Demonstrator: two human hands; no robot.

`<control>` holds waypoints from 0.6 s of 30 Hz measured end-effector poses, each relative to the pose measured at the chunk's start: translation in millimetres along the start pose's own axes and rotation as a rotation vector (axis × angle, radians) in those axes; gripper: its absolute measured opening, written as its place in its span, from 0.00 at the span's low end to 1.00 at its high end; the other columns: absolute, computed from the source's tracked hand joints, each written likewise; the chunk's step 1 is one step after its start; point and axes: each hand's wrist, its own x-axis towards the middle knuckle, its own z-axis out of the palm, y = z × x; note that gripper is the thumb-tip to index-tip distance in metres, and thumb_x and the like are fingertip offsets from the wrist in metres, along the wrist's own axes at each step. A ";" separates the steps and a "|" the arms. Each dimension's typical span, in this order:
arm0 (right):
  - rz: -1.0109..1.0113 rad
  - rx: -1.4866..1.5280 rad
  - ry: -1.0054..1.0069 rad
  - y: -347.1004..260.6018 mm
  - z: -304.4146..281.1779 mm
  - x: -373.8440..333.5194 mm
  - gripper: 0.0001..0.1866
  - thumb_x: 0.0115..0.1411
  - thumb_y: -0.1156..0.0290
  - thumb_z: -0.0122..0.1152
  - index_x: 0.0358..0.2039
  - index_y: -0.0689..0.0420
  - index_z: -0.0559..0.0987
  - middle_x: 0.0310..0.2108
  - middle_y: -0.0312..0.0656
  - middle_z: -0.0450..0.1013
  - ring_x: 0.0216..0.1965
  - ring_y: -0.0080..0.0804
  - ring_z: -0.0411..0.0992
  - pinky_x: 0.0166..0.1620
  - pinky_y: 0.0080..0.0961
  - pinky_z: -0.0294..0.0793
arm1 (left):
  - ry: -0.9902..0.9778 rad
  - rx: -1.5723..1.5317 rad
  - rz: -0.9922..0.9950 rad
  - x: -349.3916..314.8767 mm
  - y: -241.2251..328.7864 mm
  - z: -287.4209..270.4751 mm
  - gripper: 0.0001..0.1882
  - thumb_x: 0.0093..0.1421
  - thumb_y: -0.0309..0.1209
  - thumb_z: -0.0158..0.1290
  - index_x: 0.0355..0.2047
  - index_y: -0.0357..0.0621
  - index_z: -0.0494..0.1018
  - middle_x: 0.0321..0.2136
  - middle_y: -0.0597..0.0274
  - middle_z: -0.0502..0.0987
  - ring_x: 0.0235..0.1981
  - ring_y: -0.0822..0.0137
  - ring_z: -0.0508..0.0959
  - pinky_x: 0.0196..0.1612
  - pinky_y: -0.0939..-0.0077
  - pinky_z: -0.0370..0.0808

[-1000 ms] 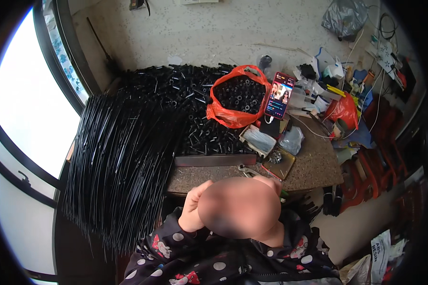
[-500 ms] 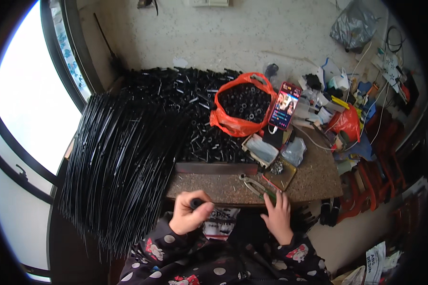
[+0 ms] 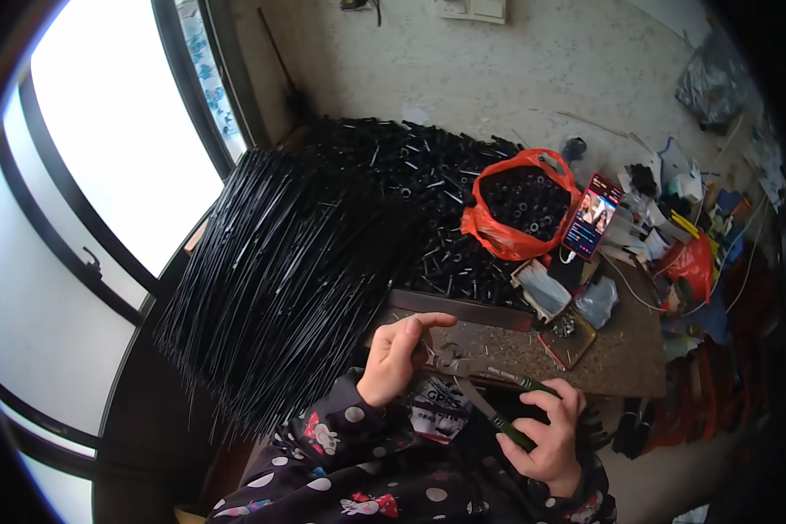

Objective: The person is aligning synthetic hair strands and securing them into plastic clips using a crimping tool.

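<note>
My right hand (image 3: 546, 434) grips a pair of pliers (image 3: 486, 368) with green handles, its fingers around the spread handles. The jaws point left and meet my left hand (image 3: 390, 360). My left hand is closed with the index finger stretched out over the jaws. Only a dark bit of the small black tube piece (image 3: 421, 355) shows beside its fingers, at the jaws; the rest is hidden. Both hands are above my lap, at the front edge of the worktable (image 3: 620, 367).
Long thin black strips (image 3: 271, 288) hang over the table's left side. Black tube pieces (image 3: 437, 166) are heaped behind a low metal strip (image 3: 463, 311). A red plastic bag (image 3: 498, 240) holds more pieces. Beside it are a phone (image 3: 592, 217), a small tray (image 3: 546, 291) and clutter.
My right hand has picked up the pliers from the tabletop and brought them left to my left hand. My left index finger has stretched out. The whole view has shifted and tilted.
</note>
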 end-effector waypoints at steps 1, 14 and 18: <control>-0.051 -0.171 0.014 -2.9 -2.2 1.1 0.09 0.35 0.68 0.66 0.16 0.55 0.75 0.38 0.39 0.67 0.45 0.47 0.61 0.47 0.41 0.55 | 0.007 0.000 0.003 -0.9 1.0 2.4 0.23 0.65 0.41 0.34 0.42 0.36 0.72 0.16 0.75 0.63 0.17 0.84 0.59 0.22 0.88 0.55; 0.728 1.989 -0.553 20.9 50.5 -45.4 0.20 0.62 0.63 0.48 0.45 0.68 0.67 0.29 0.51 0.73 0.28 0.36 0.74 0.29 0.23 0.74 | -0.278 -0.155 0.113 -2.2 21.8 0.5 0.23 0.61 0.43 0.42 0.39 0.32 0.74 0.12 0.74 0.64 0.16 0.83 0.60 0.21 0.85 0.55; 0.658 1.280 -0.823 7.3 42.0 -1.4 0.21 0.55 0.65 0.59 0.45 0.63 0.66 0.23 0.42 0.71 0.21 0.26 0.72 0.25 0.20 0.71 | -0.171 0.037 0.130 -7.4 14.5 0.8 0.17 0.57 0.37 0.47 0.38 0.34 0.74 0.13 0.73 0.66 0.16 0.83 0.63 0.21 0.86 0.58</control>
